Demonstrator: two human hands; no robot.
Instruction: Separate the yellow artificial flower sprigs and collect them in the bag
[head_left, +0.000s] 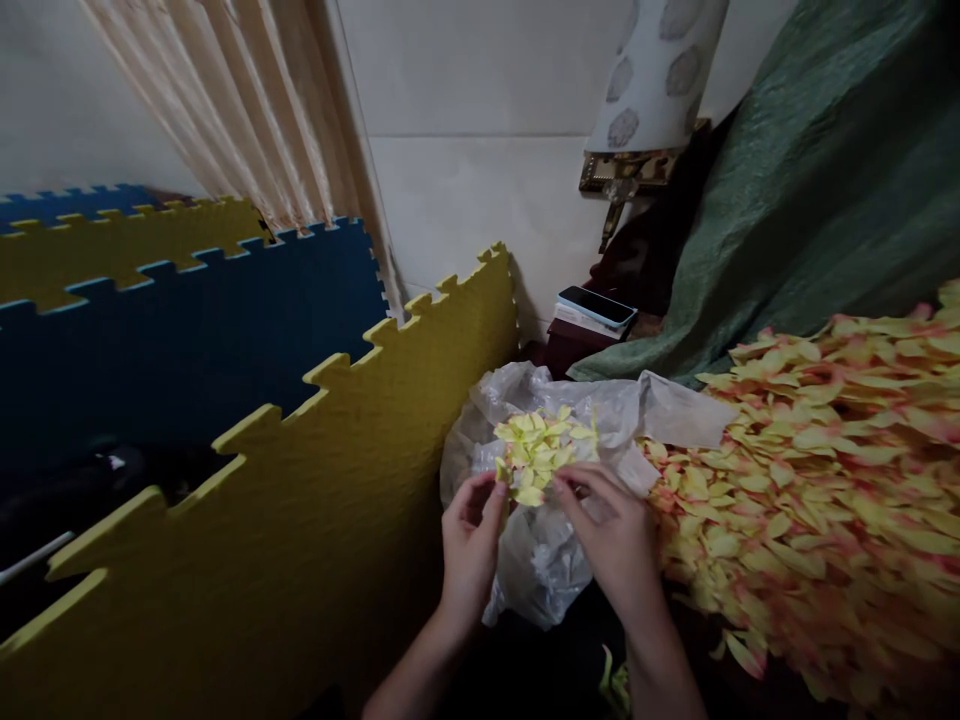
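Observation:
In the lower middle of the head view, my left hand (pixel 474 535) pinches a small yellow-green artificial flower (pixel 502 470) between thumb and fingertips. My right hand (pixel 615 530) is level with it on the other side, thumb and index finger pressed together; whatever is in that pinch is too small to make out. Between and just beyond the fingertips is a cluster of yellow-green artificial flowers (pixel 536 445) with pinkish touches. It lies over the mouth of a crumpled clear plastic bag (pixel 544 565).
A big heap of yellow and pink artificial petals (pixel 810 480) spreads on the right, beside green fabric (pixel 780 200). Upright yellow (pixel 360 480) and blue foam mats (pixel 225 350) wall off the left. Behind the bag, a phone (pixel 598 305) rests on a box. A wall lamp (pixel 649 80) hangs above.

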